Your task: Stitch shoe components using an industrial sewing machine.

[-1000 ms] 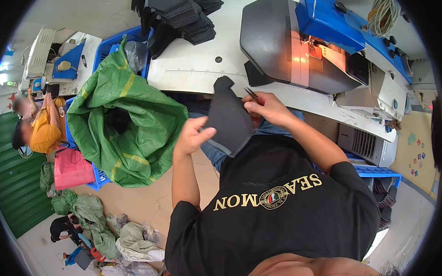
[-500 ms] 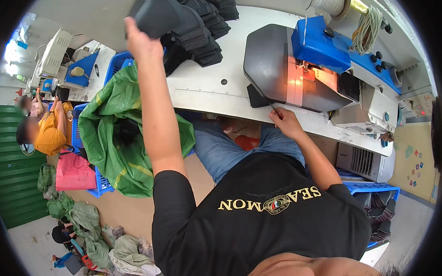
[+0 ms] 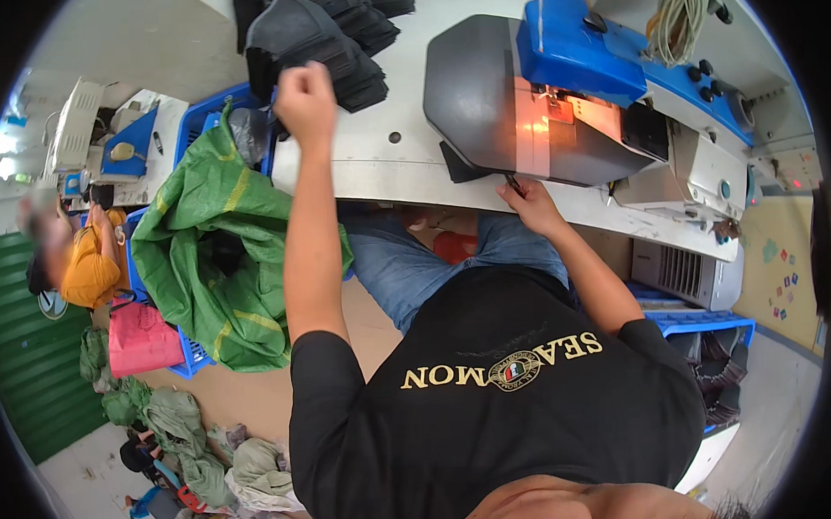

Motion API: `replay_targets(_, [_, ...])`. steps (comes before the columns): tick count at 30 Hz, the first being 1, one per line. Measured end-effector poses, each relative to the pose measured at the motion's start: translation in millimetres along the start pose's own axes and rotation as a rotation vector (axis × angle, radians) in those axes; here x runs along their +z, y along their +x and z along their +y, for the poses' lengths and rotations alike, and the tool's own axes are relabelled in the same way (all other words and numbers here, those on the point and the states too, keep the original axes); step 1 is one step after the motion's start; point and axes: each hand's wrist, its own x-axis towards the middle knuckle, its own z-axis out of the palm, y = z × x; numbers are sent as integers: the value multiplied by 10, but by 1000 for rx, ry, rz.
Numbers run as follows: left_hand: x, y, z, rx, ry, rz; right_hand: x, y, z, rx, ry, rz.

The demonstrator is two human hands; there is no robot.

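Over the near side of a stack of dark grey, curved fabric pieces, my left hand is curled closed, and nothing shows sticking out of it. Several similar dark stacks stand behind. My right hand is at the front edge of the white table, closed around a slim dark tool whose kind I cannot make out. Just beyond it is a sewing machine with a blue head and a grey rounded bed cover, its needle area brightly lit. A small dark piece hangs at the cover's left corner.
A green woven sack gapes beside my left forearm, with blue crates behind it. A pink bag and several filled sacks lie on the floor. A person in orange works at the far left. A blue rack stands at the right.
My left hand has let go of the dark fabric pieces and drawn back toward me, its fingers now curled. My right hand still grips the slim dark tool. The whole view has shifted slightly.
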Motion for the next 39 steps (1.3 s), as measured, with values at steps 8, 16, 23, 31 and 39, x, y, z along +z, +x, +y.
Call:
replay_targets(8, [749, -1419, 474, 36, -162, -898, -15, 10, 138, -26, 259, -26])
replay_targets(16, [223, -1318, 115, -763, -734, -991, -30, 20, 189, -25, 276, -23])
replay_targets(23, [-786, -1305, -93, -858, -909, -845, -13, 22, 143, -95, 242, -30])
replay_targets(31, [-1530, -468, 232, -422, -1094, -308, -10, 17, 137, -75, 206, -33])
replay_targets(39, [-628, 1047, 318, -466, -693, -81, -8, -1, 129, -84, 273, -1])
